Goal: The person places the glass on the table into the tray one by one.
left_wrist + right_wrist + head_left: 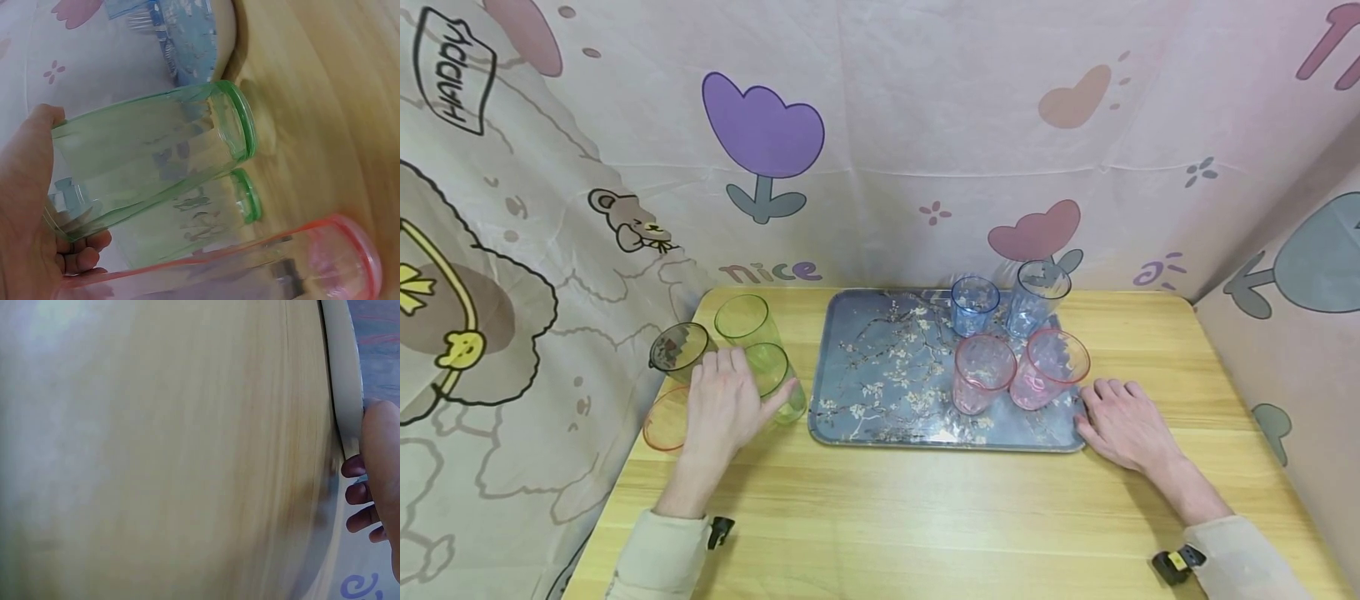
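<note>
My left hand (722, 408) grips a clear green tumbler (150, 144) at its rim, thumb on one side and fingers on the other. Beside it stand a second green tumbler (743, 317), a dark-rimmed glass (681, 350) and a red-rimmed glass (662, 425), partly hidden by that hand. At the near right corner of a blue floral tray (880, 358) is my right hand (1127, 425); its thumb touches the tray's edge and its other fingers are loosely bent. Two blue glasses (973, 308) and two pink glasses (985, 375) stand upright on the tray's right side.
The wooden table (910, 517) ends at a printed cloth backdrop (880, 125) behind, with more cloth at both sides. A narrow strip of wood separates the green tumblers from the tray's left edge.
</note>
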Motion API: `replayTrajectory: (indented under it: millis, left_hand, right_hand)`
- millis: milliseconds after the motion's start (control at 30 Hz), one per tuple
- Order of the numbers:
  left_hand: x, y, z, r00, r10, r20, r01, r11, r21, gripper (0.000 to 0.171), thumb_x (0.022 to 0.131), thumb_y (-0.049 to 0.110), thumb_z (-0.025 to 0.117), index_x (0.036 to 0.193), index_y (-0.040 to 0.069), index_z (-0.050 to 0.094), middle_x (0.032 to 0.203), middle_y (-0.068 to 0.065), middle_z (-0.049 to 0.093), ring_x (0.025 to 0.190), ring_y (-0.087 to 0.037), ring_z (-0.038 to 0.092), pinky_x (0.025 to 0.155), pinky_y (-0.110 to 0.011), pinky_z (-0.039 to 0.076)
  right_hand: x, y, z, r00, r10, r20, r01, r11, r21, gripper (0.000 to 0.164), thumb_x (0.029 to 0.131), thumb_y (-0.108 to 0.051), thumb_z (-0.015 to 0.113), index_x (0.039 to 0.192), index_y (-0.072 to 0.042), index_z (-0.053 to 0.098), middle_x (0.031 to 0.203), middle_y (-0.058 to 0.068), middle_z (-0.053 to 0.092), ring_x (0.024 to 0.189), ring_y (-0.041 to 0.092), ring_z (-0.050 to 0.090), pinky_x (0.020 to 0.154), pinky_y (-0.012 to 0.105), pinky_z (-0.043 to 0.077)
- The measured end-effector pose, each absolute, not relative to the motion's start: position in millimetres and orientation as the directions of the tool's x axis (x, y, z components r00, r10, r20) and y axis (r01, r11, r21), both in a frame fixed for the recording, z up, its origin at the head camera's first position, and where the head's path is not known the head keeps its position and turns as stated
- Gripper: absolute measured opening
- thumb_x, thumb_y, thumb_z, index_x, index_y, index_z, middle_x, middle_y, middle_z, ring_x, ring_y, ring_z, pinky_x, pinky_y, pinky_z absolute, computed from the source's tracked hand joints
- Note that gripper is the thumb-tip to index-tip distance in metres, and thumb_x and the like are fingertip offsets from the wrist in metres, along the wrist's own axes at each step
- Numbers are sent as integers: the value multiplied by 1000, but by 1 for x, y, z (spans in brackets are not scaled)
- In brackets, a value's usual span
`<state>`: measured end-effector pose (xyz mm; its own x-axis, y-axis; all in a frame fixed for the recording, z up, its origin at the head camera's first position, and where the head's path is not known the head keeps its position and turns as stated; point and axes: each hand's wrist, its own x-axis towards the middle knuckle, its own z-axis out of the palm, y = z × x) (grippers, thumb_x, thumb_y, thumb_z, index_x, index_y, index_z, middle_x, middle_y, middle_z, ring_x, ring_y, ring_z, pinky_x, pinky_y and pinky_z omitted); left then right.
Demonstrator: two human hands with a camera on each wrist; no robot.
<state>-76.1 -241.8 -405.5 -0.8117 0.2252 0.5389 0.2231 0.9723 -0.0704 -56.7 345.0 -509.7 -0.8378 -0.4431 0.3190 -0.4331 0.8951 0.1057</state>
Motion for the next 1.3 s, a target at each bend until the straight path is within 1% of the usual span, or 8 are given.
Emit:
replayTrajectory:
  millis: [100, 300, 533, 700, 833, 1067, 1200, 1300]
  left_hand:
    - [-76, -241, -402, -809, 221, 544, 225, 972, -61, 92, 84, 74, 55, 98, -16, 55, 81, -28, 56, 74, -46, 55, 64, -50, 44]
    - [-75, -237, -396, -812, 199, 549, 225, 974, -21, 100, 90, 82, 39, 102, -16, 55, 86, -30, 57, 76, -47, 55, 66, -52, 45]
    - [-75, -229, -393, -812, 187, 553, 233, 972, 13, 106, 93, 85, 31, 103, -17, 57, 91, -35, 60, 81, -49, 58, 68, -53, 46]
    - [-76, -221, -393, -829, 172, 532, 236, 970, 54, 113, 94, 88, 24, 110, -18, 58, 97, -36, 63, 89, -50, 60, 70, -53, 47]
    - [-79, -214, -393, -845, 166, 509, 240, 967, 84, 112, 92, 87, 30, 115, -18, 58, 100, -35, 64, 91, -49, 61, 73, -53, 48]
    - [-86, -199, -392, -860, 187, 476, 271, 956, 114, 109, 90, 85, 40, 124, -17, 57, 113, -35, 66, 103, -50, 62, 85, -56, 50]
    - [-91, -190, -395, -846, 223, 484, 305, 947, 98, 103, 89, 81, 47, 125, -15, 58, 113, -33, 66, 104, -47, 62, 83, -53, 49]
    - [-95, -182, -399, -849, 249, 466, 324, 942, 86, 100, 88, 78, 53, 128, -14, 57, 115, -32, 67, 105, -45, 61, 84, -51, 49]
  right_hand:
    - [-57, 345, -510, -839, -442, 317, -432, 896, 105, 27, 87, -35, 63, 89, -8, 58, 81, 9, 56, 80, 33, 58, 75, 48, 43]
    - [-57, 345, -510, -838, -442, 319, -431, 896, 107, 27, 87, -35, 63, 89, -8, 58, 81, 9, 57, 80, 34, 59, 76, 48, 43]
    - [-57, 344, -508, -844, -441, 305, -429, 897, 109, 26, 86, -34, 65, 89, -9, 58, 81, 8, 56, 79, 33, 58, 76, 49, 43]
    - [-57, 344, -509, -843, -443, 306, -429, 896, 114, 27, 87, -35, 64, 89, -9, 58, 81, 9, 56, 79, 33, 58, 76, 48, 43]
    - [-57, 345, -509, -844, -441, 307, -428, 897, 111, 27, 87, -34, 64, 89, -8, 58, 80, 8, 56, 79, 33, 58, 76, 49, 43]
    - [-57, 345, -507, -851, -433, 297, -423, 900, 101, 26, 86, -33, 66, 89, -9, 59, 81, 8, 56, 80, 33, 59, 76, 50, 43]
    - [-57, 345, -507, -852, -433, 296, -423, 901, 100, 26, 86, -34, 66, 89, -9, 59, 81, 8, 56, 79, 33, 59, 76, 49, 43]
    - [-56, 345, -507, -852, -432, 296, -423, 901, 98, 26, 86, -33, 66, 89, -9, 59, 81, 8, 57, 79, 33, 59, 75, 49, 43]
